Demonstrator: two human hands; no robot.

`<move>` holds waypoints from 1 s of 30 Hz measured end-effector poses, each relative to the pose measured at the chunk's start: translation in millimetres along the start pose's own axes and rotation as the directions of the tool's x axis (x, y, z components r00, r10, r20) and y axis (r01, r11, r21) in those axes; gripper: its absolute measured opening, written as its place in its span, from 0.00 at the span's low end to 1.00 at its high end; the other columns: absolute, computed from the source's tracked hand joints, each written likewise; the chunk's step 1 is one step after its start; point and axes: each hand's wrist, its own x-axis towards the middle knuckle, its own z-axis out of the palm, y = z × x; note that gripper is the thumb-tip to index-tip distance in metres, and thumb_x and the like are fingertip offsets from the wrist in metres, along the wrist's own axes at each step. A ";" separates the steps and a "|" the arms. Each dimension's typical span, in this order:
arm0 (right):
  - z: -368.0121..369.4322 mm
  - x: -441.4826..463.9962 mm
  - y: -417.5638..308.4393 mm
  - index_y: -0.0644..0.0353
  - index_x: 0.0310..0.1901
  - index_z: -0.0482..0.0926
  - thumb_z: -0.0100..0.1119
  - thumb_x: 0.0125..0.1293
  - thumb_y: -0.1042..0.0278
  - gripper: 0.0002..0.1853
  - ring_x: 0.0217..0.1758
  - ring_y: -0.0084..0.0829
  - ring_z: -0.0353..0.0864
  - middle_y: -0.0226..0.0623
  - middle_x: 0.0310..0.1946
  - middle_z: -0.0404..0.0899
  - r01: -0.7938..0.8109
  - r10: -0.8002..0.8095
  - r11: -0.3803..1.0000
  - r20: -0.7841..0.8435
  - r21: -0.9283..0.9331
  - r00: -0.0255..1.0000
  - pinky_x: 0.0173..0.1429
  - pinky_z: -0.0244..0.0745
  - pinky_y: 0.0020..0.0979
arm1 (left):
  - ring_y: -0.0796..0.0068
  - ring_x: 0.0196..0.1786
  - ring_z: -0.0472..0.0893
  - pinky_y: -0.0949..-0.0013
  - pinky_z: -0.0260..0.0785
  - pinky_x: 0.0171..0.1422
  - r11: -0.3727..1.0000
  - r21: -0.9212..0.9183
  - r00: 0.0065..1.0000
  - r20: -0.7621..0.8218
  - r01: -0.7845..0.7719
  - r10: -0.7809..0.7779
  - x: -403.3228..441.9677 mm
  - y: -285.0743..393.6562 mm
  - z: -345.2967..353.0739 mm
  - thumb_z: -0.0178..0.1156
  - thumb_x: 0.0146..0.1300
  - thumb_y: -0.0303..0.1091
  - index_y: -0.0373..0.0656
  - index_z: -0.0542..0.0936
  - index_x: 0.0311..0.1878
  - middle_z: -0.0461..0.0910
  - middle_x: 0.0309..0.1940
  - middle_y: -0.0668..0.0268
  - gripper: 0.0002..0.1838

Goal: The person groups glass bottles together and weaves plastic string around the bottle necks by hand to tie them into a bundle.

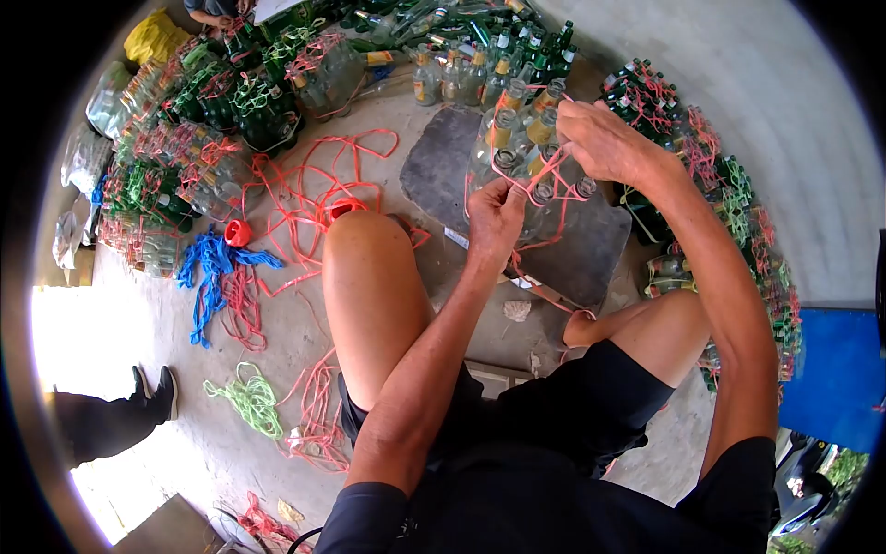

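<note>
Clear glass bottles [499, 138], several of them with worn labels, stand upright in a tight cluster before me on a dark flat slab [436, 152]. Red plastic string [551, 170] runs across and around their necks. My left hand [498, 218] pinches the string at the near left of the cluster, beside the bottle mouths. On the far right side, my right hand [598, 143] is closed on the same string with its fingers curled near the necks. A loose length of it hangs down the near side. The fingertips of my right hand are partly hidden.
Tied bottle bundles [212, 166] line the left, and more bundles [738, 198] follow the right wall. Green bottles [452, 28] lie heaped behind. Red string [318, 175], blue strips [217, 272] and green string [247, 399] spread over the floor. Another person's shoe [166, 394] shows at left.
</note>
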 end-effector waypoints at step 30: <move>31.9 -3.2 -10.7 0.66 0.47 0.86 0.55 0.72 0.75 0.11 0.34 0.46 0.88 0.48 0.32 0.85 -0.308 0.339 0.922 -0.102 0.235 0.935 0.40 0.82 0.44 | 0.91 0.26 0.65 0.75 0.53 0.28 0.992 0.088 0.996 -0.043 0.086 -0.082 -2.8 21.5 -13.8 0.68 0.72 0.32 0.34 0.91 0.43 0.77 0.25 0.80 0.10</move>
